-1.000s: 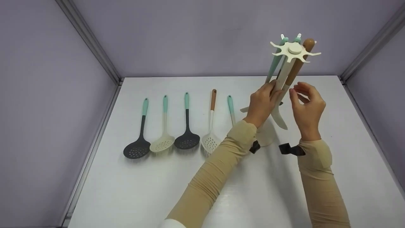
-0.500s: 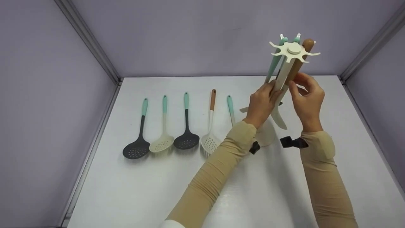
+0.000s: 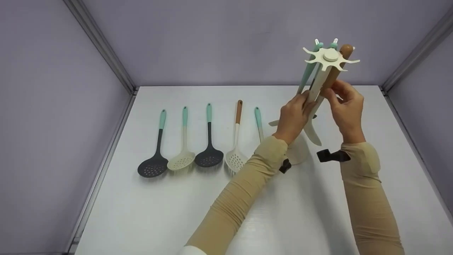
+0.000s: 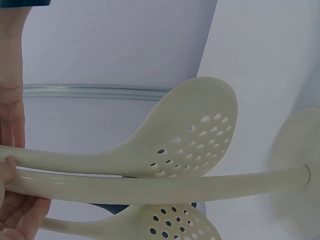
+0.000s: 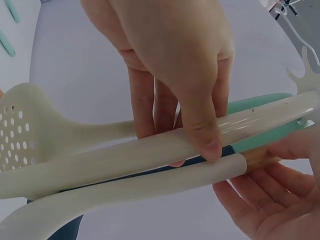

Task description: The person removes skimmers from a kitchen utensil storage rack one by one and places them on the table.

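Note:
A white utensil stand (image 3: 331, 56) with a hooked top rises from a round base at the right of the table. My left hand (image 3: 293, 115) grips its post (image 5: 100, 160). A slotted spoon with a brown handle (image 3: 332, 76) and pale shaft hangs on the stand's right side. My right hand (image 3: 348, 109) pinches it low on the handle, thumb in front. Behind the post hang mint-handled utensils (image 3: 307, 72). In the left wrist view pale slotted heads (image 4: 200, 105) lie beside the post; the left hand partly hides the shafts.
To the left, a row of slotted spoons lies on the white table: a black one (image 3: 154, 166), a cream one (image 3: 181, 161), another black one (image 3: 209, 157) and a brown-handled white one (image 3: 236, 159). A mint handle (image 3: 258, 117) is partly covered by my left arm. Grey walls enclose the table.
My right hand has moved up and closed from a loose curl beside the stand onto the brown-handled slotted spoon. The left hand keeps its grip on the post.

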Motion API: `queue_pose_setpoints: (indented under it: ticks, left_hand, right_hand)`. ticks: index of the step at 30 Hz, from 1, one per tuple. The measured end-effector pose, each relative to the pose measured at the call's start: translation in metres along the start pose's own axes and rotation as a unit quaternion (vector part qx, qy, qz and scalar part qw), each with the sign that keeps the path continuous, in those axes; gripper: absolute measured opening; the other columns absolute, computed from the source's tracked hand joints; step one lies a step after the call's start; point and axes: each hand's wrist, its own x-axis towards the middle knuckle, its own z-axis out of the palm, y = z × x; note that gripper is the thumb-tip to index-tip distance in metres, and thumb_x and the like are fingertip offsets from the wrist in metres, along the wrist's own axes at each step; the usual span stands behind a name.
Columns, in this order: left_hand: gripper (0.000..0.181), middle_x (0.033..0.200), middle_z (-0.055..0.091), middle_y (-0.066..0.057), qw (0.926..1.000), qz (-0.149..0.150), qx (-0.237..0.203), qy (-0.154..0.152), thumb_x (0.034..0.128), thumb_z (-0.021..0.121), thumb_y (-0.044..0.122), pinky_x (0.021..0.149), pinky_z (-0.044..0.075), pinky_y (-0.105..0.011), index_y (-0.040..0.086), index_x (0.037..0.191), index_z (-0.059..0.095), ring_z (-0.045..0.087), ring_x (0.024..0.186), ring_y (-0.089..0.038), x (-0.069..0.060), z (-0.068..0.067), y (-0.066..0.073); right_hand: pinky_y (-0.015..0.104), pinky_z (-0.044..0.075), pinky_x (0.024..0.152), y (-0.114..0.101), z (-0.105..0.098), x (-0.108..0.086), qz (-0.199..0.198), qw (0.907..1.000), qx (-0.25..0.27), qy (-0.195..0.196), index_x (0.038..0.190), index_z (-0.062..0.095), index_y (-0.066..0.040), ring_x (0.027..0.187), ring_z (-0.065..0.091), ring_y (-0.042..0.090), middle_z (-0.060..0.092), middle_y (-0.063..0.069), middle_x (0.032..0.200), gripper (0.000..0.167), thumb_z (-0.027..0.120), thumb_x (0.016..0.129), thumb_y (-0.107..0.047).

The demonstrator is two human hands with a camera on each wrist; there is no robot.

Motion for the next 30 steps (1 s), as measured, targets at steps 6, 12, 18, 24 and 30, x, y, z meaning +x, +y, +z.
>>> queue_pose_setpoints:
  ticks: [6,12,18,24,30]
  left_hand:
    - [0.034,0.109,0.069,-0.007,0.9998,-0.010,-0.005,-0.015,0.0974,0.055,0.026,0.088,0.056,-0.019,0.005,0.125,0.057,0.069,0.101,-0.016,0.000,0.000,0.001]
    - [0.035,0.110,0.068,-0.006,0.9992,-0.024,-0.012,-0.030,0.0988,0.053,0.025,0.090,0.055,-0.018,0.006,0.128,0.055,0.068,0.101,-0.014,0.000,-0.001,0.002]
    - [0.035,0.110,0.068,-0.005,0.9990,-0.024,-0.009,-0.037,0.0995,0.051,0.026,0.091,0.055,-0.017,0.008,0.129,0.053,0.067,0.101,-0.013,0.000,-0.001,0.003]
    - [0.034,0.109,0.068,-0.006,0.9994,-0.015,-0.013,-0.028,0.0992,0.052,0.024,0.090,0.055,-0.018,0.007,0.128,0.054,0.067,0.103,-0.014,0.000,0.000,0.001]
    - [0.035,0.108,0.067,-0.006,0.9993,-0.017,-0.009,-0.031,0.0994,0.052,0.025,0.089,0.055,-0.017,0.007,0.129,0.054,0.067,0.101,-0.013,0.000,0.000,-0.002]
  right_hand:
    - [0.012,0.055,0.082,0.005,-0.006,0.004,0.005,0.9975,0.059,-0.039,0.114,0.065,0.008,0.090,0.069,0.001,0.072,-0.014,0.093,0.025,0.059,0.090,0.005]
    - [0.017,0.057,0.085,0.010,-0.014,0.009,0.019,0.9844,0.144,-0.100,0.117,0.065,0.005,0.091,0.071,0.006,0.075,-0.004,0.100,0.026,0.060,0.091,0.003]
    - [0.019,0.057,0.086,0.010,-0.018,0.010,0.017,0.9781,0.168,-0.122,0.117,0.065,0.007,0.091,0.072,0.008,0.076,-0.002,0.101,0.027,0.060,0.091,0.003]
    - [0.020,0.057,0.085,0.010,-0.018,0.011,0.015,0.9736,0.188,-0.128,0.116,0.065,0.007,0.092,0.072,0.009,0.076,0.000,0.102,0.027,0.059,0.090,0.006]
    - [0.020,0.057,0.085,0.008,-0.017,0.012,0.004,0.9732,0.188,-0.132,0.117,0.064,0.008,0.091,0.072,0.010,0.076,0.001,0.102,0.028,0.060,0.090,0.006]
